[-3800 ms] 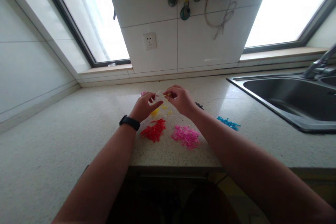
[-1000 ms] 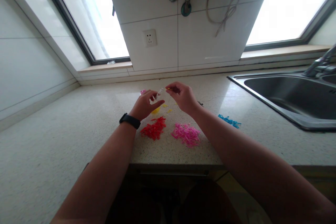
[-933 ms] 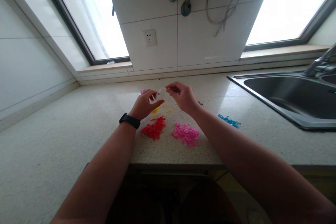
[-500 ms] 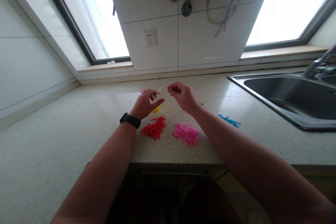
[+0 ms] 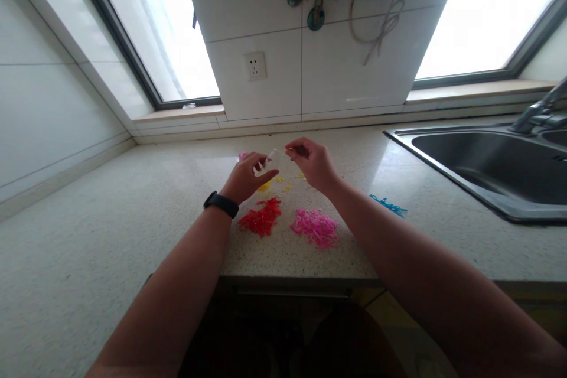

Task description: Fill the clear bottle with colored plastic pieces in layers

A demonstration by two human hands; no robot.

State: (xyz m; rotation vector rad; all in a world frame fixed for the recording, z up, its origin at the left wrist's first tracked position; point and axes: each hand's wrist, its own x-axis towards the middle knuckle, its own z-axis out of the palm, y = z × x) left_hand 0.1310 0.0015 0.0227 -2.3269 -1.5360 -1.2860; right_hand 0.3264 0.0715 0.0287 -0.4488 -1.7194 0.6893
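Note:
My left hand (image 5: 245, 178), with a black watch on its wrist, is closed around a small clear bottle (image 5: 274, 157) that is tilted toward the right. Just beside the bottle's end, my right hand (image 5: 314, 164) pinches a small yellow band (image 5: 288, 149) between thumb and fingertips. Below the hands lie a pile of red bands (image 5: 260, 217) and a pile of pink bands (image 5: 315, 228). A yellow pile (image 5: 264, 186) is partly hidden by my left hand, with a few loose yellow bands near it. Blue bands (image 5: 388, 205) lie to the right of my right forearm.
A pink object (image 5: 242, 155) shows behind my left hand. At the right, a steel sink (image 5: 398, 140) with a faucet (image 5: 535, 112) is set into the speckled counter (image 5: 110, 236). The tiled wall behind carries a socket (image 5: 255, 65) and pipes.
My right hand has shifted very slightly, still pinching the yellow band. The bottle in my left hand has turned a little and shows more of its clear side.

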